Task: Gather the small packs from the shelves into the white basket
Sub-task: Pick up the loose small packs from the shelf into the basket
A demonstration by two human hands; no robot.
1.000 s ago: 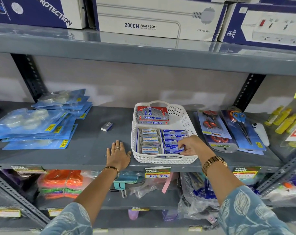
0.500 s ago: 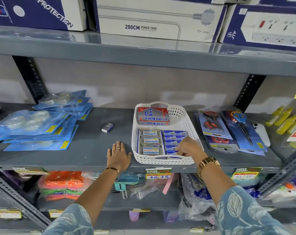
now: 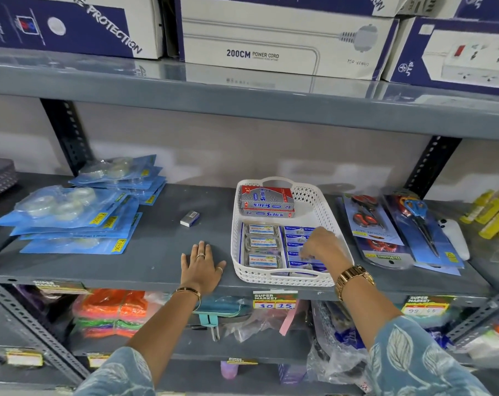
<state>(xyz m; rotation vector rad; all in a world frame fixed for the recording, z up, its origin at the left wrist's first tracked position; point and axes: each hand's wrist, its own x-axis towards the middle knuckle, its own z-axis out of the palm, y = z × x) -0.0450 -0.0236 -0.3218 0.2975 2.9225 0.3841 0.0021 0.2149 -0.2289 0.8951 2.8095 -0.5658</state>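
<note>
A grey metal shelf [image 3: 145, 261] is seen from above, carried on dark slotted uprights against a pale wall, with another grey shelf above it bearing blue and white cartons, one printed "200CM POWER CORD" [image 3: 282, 50]. The white basket [image 3: 236, 252] is set on the shelf at about 1 o'clock from the left hand [image 3: 201, 265], which is laid flat on the bare surface just beside the basket's near left corner, fingers straight and spread. The right hand [image 3: 324, 248] is held inside the basket at its right half, fingers curled down onto the blue small packs [image 3: 295, 238] stacked there; whether one is pinched cannot be told. To their left in the basket a column of clear-topped packs [image 3: 261, 244] is lined up, and at the basket's 12 o'clock end red and silver boxes [image 3: 266, 200] are stacked. A single small pack [image 3: 190, 218] lies on the shelf at 12 o'clock from the left hand, well apart from the basket. Blue blister cards of tape rolls [image 3: 71, 212] are piled at 9 o'clock, carded scissors [image 3: 394, 227] at 3 o'clock of the basket. Price labels [image 3: 274, 300] are fixed to the shelf edge.
</note>
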